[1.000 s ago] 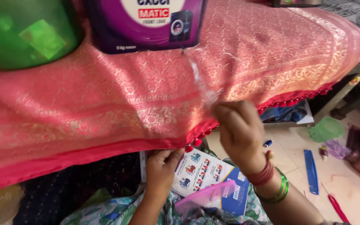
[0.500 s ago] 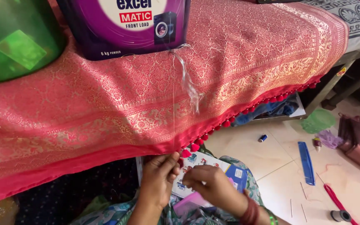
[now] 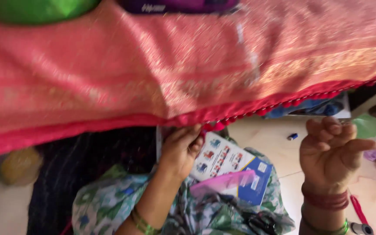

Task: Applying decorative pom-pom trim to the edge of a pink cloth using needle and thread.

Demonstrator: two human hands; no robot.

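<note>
A pink-red cloth with gold woven pattern hangs over a raised surface and fills the upper part of the view. Small red tassels run along its lower edge. My left hand pinches that edge from below, near the tassels. My right hand is raised to the right, away from the cloth, with its fingers curled shut. I see nothing between them; the picture is blurred. Bangles circle both wrists.
A printed booklet and a pink sheet lie on my lap. A green container and a purple box sit on the cloth. On the floor lie a small blue item and a red tool.
My right hand dropped from the cloth to my lap, then swung out to the right and up. The view moved closer to the cloth's edge. My left hand stays at the hem.
</note>
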